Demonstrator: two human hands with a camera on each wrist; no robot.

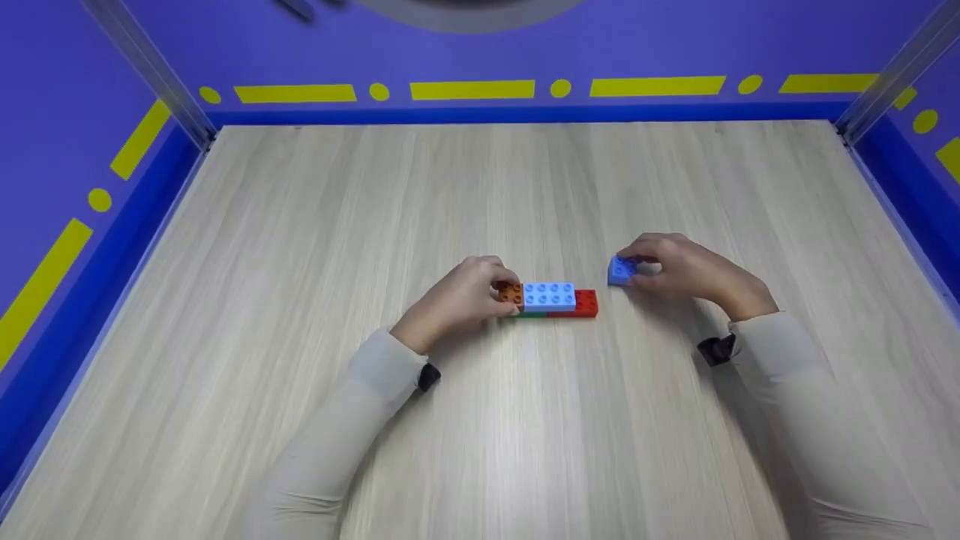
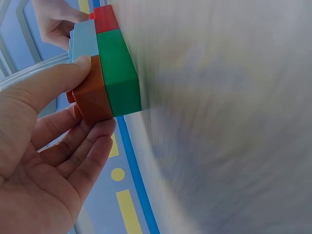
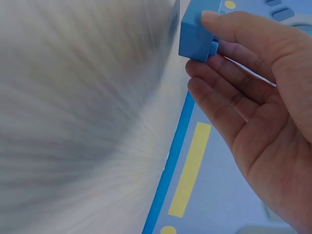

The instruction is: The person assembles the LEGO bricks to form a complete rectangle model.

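Note:
Near the middle of the table lies a two-layer row of toy building bricks. Its lower layer is a green brick [image 2: 118, 73] joined end to end with a red brick [image 1: 587, 303]. On top sit a brown brick [image 2: 92, 92] and a light blue brick [image 1: 549, 296], leaving the red one's right studs bare. My left hand [image 1: 469, 294] pinches the brown brick at the row's left end between thumb and fingers. To the right, apart from the row, my right hand [image 1: 675, 268] pinches a small blue brick [image 3: 197, 31], studs facing the palm.
Pale wood-grain table [image 1: 337, 225] surrounds the bricks. A blue-purple wall [image 1: 465, 60] with yellow dashes and dots borders its far edge, with similar walls along both sides. Metal corner posts [image 1: 161, 71] stand at the back corners.

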